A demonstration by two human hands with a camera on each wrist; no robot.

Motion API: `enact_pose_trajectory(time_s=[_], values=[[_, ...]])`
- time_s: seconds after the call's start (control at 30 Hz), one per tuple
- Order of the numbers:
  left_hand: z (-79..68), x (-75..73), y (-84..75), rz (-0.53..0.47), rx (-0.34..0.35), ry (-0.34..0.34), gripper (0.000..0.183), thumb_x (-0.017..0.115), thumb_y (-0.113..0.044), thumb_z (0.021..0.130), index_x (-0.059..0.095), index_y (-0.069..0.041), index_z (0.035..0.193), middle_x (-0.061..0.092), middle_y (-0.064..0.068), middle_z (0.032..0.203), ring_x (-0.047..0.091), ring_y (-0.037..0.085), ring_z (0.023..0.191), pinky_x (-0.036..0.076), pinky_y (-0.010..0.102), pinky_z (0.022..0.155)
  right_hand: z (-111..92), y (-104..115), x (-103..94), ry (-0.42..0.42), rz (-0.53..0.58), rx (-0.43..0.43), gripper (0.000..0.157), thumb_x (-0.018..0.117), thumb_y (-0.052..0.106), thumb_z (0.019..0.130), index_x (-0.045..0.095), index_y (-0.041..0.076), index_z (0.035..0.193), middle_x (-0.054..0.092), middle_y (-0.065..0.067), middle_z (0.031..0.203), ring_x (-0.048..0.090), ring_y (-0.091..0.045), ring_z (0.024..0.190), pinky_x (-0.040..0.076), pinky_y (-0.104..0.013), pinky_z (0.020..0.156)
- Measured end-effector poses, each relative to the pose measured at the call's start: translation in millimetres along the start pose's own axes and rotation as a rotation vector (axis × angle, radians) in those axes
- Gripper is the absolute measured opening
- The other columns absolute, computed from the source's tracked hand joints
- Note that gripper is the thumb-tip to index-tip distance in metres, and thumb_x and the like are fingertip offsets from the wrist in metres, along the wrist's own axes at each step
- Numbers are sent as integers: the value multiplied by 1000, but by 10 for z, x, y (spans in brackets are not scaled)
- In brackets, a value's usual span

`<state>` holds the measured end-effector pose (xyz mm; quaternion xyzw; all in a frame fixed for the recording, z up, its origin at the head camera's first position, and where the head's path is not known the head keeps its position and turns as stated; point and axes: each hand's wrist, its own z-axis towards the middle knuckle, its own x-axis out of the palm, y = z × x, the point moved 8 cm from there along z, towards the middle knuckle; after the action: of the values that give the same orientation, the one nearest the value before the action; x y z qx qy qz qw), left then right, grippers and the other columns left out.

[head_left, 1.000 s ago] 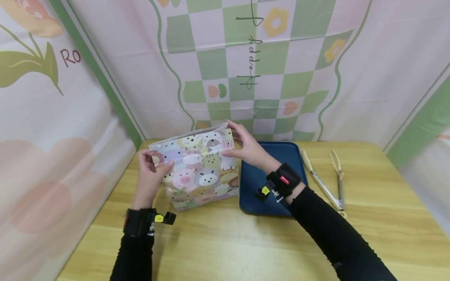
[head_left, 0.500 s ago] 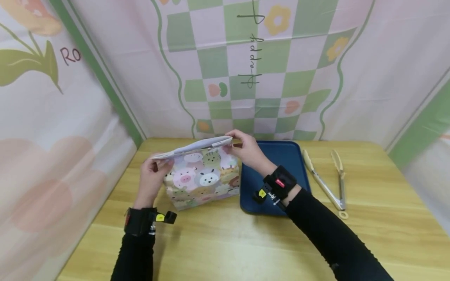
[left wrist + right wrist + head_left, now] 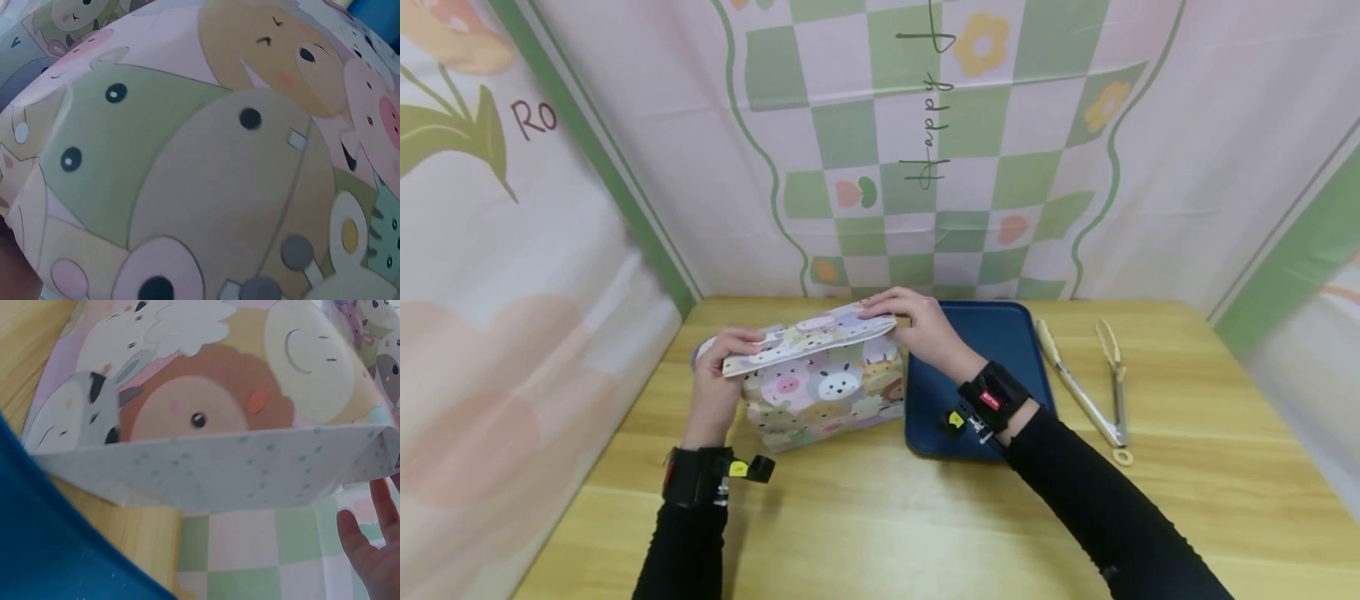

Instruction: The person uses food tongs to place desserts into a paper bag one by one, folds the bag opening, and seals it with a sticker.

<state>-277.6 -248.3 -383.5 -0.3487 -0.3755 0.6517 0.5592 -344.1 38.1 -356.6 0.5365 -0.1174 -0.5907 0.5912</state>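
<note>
A paper bag point(image 3: 823, 404) printed with cartoon animals stands at the left of the table, its top folded over toward the person as a flap point(image 3: 808, 340). My left hand point(image 3: 715, 379) grips the left end of that fold, fingers over the top. At the right end my right hand point(image 3: 921, 325) pinches the fold, fingers laid on it. In the left wrist view the printed paper point(image 3: 187, 156) fills nearly everything. The right wrist view has the bag's side point(image 3: 206, 469), pale with small dots, and my right fingers point(image 3: 384, 506) at its corner.
A dark blue tray point(image 3: 1000, 329) lies just right of the bag, partly under my right wrist. Metal tongs point(image 3: 1086, 400) with beige tips lie spread beyond it. The wooden table point(image 3: 887, 517) ends at a printed cloth point(image 3: 910, 208) behind and another at the left.
The bag's upright top has been bent down toward the person, so printed paper now faces up as a flap. Both hands turned with it, fingers moving from behind the rim onto the top.
</note>
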Motion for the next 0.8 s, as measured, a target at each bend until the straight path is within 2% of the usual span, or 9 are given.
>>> enact_pose_trajectory(time_s=[0.1,0.2,0.3,0.37,0.43,0.5,0.63,0.8], values=[[-19,0,13,62,-47,21,5,63,1,91,67,2,88,64,5,116,56,21,118,46,24,97,-47,-13,24,45,10,-20,34,75,25,86,71,24,120,60,3,135,49,-18,131,43,-49,104],[-42,9,0,117,-89,63,8,61,6,90,67,2,94,60,9,126,52,19,123,48,20,95,-100,-30,49,96,35,-48,42,76,30,86,66,25,126,54,1,143,44,-18,137,40,-52,106],[-73,40,-53,166,-91,125,15,65,9,85,66,2,98,55,11,135,49,17,126,46,19,96,-132,-51,61,117,55,-60,37,67,33,93,65,25,129,50,1,146,41,-16,139,41,-49,108],[-102,72,-103,215,-65,174,22,71,8,82,66,0,101,52,12,139,46,17,128,42,20,100,-144,-56,64,114,61,-65,33,62,32,96,65,24,128,50,0,147,41,-15,139,44,-46,105],[-141,98,-141,250,-39,210,28,76,3,79,67,-1,105,48,14,143,43,17,130,39,24,103,-153,-71,74,106,52,-61,31,61,30,97,66,24,128,50,0,146,42,-15,139,48,-42,99],[-183,110,-166,263,-32,223,29,75,2,81,67,-2,109,45,15,145,40,18,132,37,29,104,-159,-85,93,105,31,-64,32,63,26,96,65,24,128,50,0,146,42,-16,139,49,-38,95],[-236,135,-217,240,-31,197,24,65,1,88,66,-1,111,41,18,147,36,24,136,30,41,107,-170,-80,119,98,-4,-86,36,65,21,95,63,22,131,50,-1,145,40,-18,141,46,-39,101],[-233,198,-298,284,40,166,20,63,2,88,65,-2,108,42,20,144,35,32,136,20,57,112,-196,-76,123,65,-2,-107,38,65,17,95,62,20,132,51,0,144,39,-19,142,40,-46,110]])
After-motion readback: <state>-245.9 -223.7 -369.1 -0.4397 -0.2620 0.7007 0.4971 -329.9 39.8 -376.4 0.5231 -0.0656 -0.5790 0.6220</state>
